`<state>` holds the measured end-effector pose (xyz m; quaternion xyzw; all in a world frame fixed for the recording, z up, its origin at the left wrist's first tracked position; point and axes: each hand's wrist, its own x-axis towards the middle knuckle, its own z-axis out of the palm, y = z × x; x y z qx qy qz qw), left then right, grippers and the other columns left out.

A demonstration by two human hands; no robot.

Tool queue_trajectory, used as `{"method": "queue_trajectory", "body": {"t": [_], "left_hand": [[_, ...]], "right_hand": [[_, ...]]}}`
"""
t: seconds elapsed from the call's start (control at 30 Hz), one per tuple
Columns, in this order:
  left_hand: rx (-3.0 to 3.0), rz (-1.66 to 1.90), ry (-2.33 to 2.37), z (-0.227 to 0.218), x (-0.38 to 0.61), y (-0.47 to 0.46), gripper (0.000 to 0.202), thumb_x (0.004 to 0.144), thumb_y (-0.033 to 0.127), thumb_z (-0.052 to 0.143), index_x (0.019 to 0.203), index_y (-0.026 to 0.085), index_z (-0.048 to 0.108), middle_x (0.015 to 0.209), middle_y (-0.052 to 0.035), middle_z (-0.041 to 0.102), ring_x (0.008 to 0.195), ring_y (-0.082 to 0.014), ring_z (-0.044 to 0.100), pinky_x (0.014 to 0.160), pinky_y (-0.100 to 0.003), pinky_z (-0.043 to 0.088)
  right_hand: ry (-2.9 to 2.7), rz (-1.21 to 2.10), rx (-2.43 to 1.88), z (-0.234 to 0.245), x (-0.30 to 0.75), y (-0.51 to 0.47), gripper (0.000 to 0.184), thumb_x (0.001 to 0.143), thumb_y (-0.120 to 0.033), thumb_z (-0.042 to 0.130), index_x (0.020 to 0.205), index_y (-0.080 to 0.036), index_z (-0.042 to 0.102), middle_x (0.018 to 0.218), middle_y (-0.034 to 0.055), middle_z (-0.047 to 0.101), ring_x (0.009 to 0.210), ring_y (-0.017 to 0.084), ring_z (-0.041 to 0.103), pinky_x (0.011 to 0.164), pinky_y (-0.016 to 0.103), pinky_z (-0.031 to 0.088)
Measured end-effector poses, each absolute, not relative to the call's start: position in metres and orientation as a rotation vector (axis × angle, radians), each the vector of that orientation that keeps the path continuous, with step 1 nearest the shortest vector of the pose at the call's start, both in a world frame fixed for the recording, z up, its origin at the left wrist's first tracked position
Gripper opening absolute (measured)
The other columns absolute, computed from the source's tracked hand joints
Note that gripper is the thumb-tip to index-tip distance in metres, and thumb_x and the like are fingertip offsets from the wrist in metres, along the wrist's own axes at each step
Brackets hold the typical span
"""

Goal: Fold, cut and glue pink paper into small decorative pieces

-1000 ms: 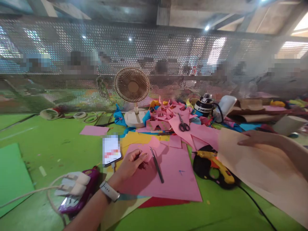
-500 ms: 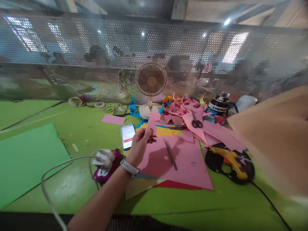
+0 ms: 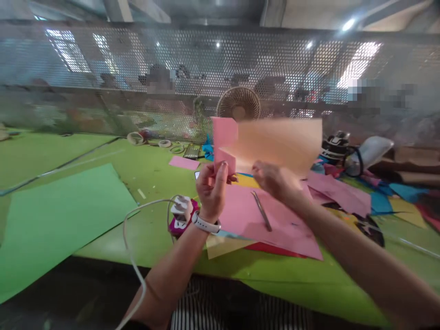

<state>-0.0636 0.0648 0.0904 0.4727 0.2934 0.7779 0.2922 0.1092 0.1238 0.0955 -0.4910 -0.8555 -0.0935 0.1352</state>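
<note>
My left hand (image 3: 211,188), with a white watch band at the wrist, pinches an upright folded pink paper piece (image 3: 225,133) between thumb and fingers. My right hand (image 3: 273,181) is closed at the lower edge of a large tan sheet of paper (image 3: 285,144). That sheet is blurred and stands up beside the pink piece, its left corner overlapping it. Beneath both hands lies a big pink sheet (image 3: 288,220) with metal tweezers (image 3: 262,211) on it. Yellow and red paper edges show from under this sheet.
A fan (image 3: 239,103) stands behind the tan sheet. At the left are a power strip with a white plug (image 3: 181,206), its cable, and a green sheet (image 3: 68,211). On the right, a black plate with a glue gun (image 3: 343,217) is partly hidden by my forearm.
The tan sheet has swung in from the far right to the pink piece, and my right hand has come into view. My left hand has stayed on the pink piece. The view has shifted.
</note>
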Motion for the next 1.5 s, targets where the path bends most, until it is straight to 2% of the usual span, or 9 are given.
{"method": "queue_trajectory", "body": {"t": [0.13,0.2,0.4,0.5,0.6,0.8,1.0,1.37,1.5], "left_hand": [[1.354,1.813,0.842,0.084,-0.062,0.068,0.020,0.082,0.033,0.057,0.072,0.017,0.053,0.062,0.0020,0.056,0.054,-0.0089,0.057,0.053,-0.021,0.045],[1.357,1.671,0.833,0.080,-0.060,0.073,0.021,0.082,0.035,0.055,0.073,0.016,0.053,0.062,0.0019,0.056,0.054,-0.0085,0.056,0.053,-0.021,0.044],[1.360,1.275,0.813,0.066,-0.053,0.081,0.027,0.083,0.040,0.053,0.074,0.014,0.054,0.066,-0.0001,0.058,0.054,-0.0085,0.056,0.054,-0.021,0.042],[1.394,1.114,0.813,0.058,-0.048,0.081,0.029,0.081,0.042,0.055,0.073,0.014,0.054,0.065,-0.0007,0.058,0.056,-0.0104,0.057,0.055,-0.022,0.043],[1.430,1.006,0.797,0.053,-0.044,0.080,0.030,0.079,0.043,0.057,0.072,0.014,0.053,0.064,-0.0004,0.058,0.057,-0.0111,0.058,0.056,-0.023,0.044],[1.407,0.882,0.812,0.052,-0.042,0.079,0.031,0.079,0.046,0.056,0.075,0.015,0.052,0.064,-0.0016,0.060,0.057,-0.0115,0.057,0.056,-0.023,0.042],[1.308,0.936,0.918,0.049,-0.043,0.079,0.039,0.083,0.052,0.045,0.079,0.015,0.054,0.062,-0.0036,0.061,0.057,-0.0145,0.059,0.055,-0.025,0.042],[1.469,0.845,0.858,0.048,-0.043,0.082,0.029,0.077,0.041,0.059,0.067,0.015,0.051,0.060,0.0005,0.055,0.050,-0.0079,0.050,0.049,-0.020,0.039],[1.402,0.848,0.864,0.051,-0.045,0.082,0.028,0.083,0.044,0.051,0.087,0.017,0.052,0.061,-0.0002,0.059,0.049,-0.0096,0.054,0.047,-0.020,0.038]], "right_hand": [[-2.599,0.021,-1.420,0.054,0.083,0.108,0.044,0.073,-0.033,0.061,0.113,-0.016,0.055,0.106,0.0112,0.065,0.093,0.025,0.061,0.076,0.031,0.045],[-2.563,0.134,-1.352,0.046,0.094,0.100,0.051,0.073,-0.039,0.060,0.120,-0.018,0.052,0.115,0.0108,0.061,0.100,0.025,0.059,0.081,0.033,0.044],[-2.061,0.799,-1.215,0.053,0.147,0.090,0.024,0.079,-0.032,0.053,0.094,-0.018,0.064,0.096,0.0086,0.067,0.088,0.021,0.062,0.078,0.033,0.046],[-1.637,1.333,-1.072,0.053,0.157,0.089,0.028,0.079,-0.036,0.054,0.096,-0.016,0.062,0.093,0.0091,0.067,0.079,0.018,0.062,0.068,0.029,0.047],[-1.359,1.571,-0.979,0.048,0.156,0.087,0.030,0.079,-0.040,0.056,0.092,-0.014,0.062,0.083,0.0080,0.066,0.066,0.014,0.060,0.057,0.024,0.044],[-1.280,1.565,-0.911,0.031,0.145,0.085,0.024,0.074,-0.036,0.066,0.071,-0.012,0.062,0.053,-0.0020,0.056,0.044,0.005,0.046,0.044,0.018,0.032],[-1.186,1.571,-0.879,0.021,0.143,0.083,0.025,0.074,-0.036,0.065,0.066,-0.014,0.060,0.055,-0.0006,0.059,0.046,0.007,0.050,0.045,0.020,0.036],[-1.040,1.660,-0.883,0.016,0.136,0.074,0.026,0.073,-0.034,0.065,0.058,-0.013,0.060,0.049,-0.0006,0.055,0.042,0.007,0.046,0.041,0.020,0.034],[-0.891,1.623,-0.900,0.014,0.135,0.076,0.018,0.067,-0.030,0.071,0.064,-0.014,0.064,0.058,0.0007,0.061,0.047,0.009,0.051,0.047,0.022,0.040]]}}
